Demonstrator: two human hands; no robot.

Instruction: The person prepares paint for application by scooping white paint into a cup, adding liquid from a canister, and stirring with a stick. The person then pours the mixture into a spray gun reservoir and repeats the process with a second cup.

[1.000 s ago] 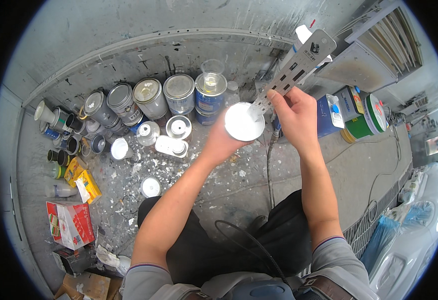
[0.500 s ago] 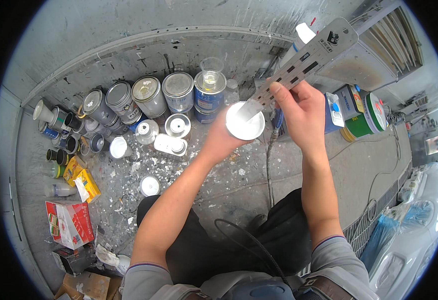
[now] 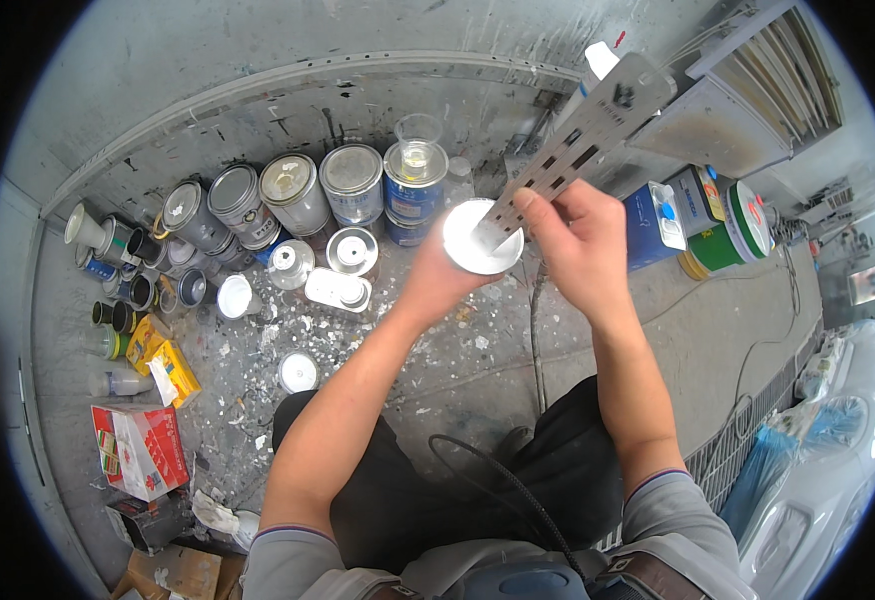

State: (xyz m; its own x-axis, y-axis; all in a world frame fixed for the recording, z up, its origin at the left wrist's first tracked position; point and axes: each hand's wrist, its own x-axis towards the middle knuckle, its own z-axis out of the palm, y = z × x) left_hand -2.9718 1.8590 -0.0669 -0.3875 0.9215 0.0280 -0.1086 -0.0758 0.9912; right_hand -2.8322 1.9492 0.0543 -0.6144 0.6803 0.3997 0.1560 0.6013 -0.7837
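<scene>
My left hand [image 3: 434, 277] is wrapped round a cup of white paint [image 3: 473, 240], gripping its near left side. In my right hand [image 3: 580, 240] is a flat mixing ruler [image 3: 580, 135], pale with dark markings, pinched between thumb and fingers. Its lower end dips into the white paint, while the upper end slants up to the right. The ruler's tip is hidden in the paint. Below and left of the cup, a round white lid or small container [image 3: 299, 371] stands on the spattered floor.
Paint cans [image 3: 351, 185] line the wall, one topped by a clear cup [image 3: 417, 140]. Thinner tins [image 3: 340, 289] stand before them. Right are a blue canister [image 3: 655, 225] and green bucket [image 3: 743, 228]. A hose [image 3: 538, 345] crosses the floor; a red box [image 3: 140, 450] sits left.
The ruler and my right hand have moved slightly down and left, with the ruler deeper or steeper in the cup. My left hand and the cup have shifted slightly left.
</scene>
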